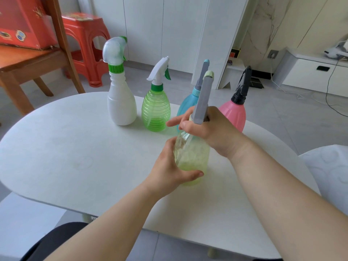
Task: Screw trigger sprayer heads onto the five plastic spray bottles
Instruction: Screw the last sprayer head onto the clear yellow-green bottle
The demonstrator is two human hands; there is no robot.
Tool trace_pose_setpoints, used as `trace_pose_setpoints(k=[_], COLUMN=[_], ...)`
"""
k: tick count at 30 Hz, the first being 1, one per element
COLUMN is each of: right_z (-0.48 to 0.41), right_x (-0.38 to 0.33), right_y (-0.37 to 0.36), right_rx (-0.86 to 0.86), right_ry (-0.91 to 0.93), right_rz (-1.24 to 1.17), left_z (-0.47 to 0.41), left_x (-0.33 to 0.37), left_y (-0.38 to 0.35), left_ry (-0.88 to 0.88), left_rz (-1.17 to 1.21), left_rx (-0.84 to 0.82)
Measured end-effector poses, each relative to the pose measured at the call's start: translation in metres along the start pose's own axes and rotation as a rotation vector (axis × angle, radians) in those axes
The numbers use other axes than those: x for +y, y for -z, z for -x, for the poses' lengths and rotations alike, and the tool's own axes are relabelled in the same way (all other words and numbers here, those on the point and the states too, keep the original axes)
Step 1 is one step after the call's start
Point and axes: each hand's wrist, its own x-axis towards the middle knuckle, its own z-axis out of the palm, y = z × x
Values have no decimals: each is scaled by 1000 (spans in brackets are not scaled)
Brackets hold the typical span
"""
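Note:
A pale yellow-green clear bottle (192, 155) stands on the white table (75, 147) in front of me. My left hand (169, 172) wraps its lower body. My right hand (205, 127) grips the neck, around the base of a grey trigger sprayer head (204, 97) with a pale green nozzle tip. Behind stand a white bottle (121, 106) with a white-and-green head, a ribbed green bottle (156, 112) with a white head, a blue bottle (186, 106) with a grey head, and a pink bottle (235, 112) with a black head.
A wooden chair (37, 63) holding a red box (24, 21) stands at the back left, with a red plastic stool (88, 44) behind it. White cabinets line the far wall. A low white unit (310, 72) and cables lie at the right.

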Motion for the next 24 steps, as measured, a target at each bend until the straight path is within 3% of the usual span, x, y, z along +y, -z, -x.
trace_pose_setpoints(k=[7,10,13,17,19,24], right_z=[1,1,9,21,22,24], right_x=[8,6,8,14,12,17], right_y=[-17,-20,-17,-3,4,-1], right_rx=[471,565,456,282,192,272], right_ry=[-4,-18,-1,-35,-57,-77], right_rz=[86,96,14,-71,-121,-37], left_z=[-2,1,5,5,6,8], left_x=[-7,-7,-6,-4,-6,-11], left_y=[-6,-11,-11,6,11,7], left_ry=[-40,-56,-59,-64,-74,-93], left_rz=[-64,-80,-53,-36,-44,-83], left_rx=[57,110,89,-127,-152,-76])
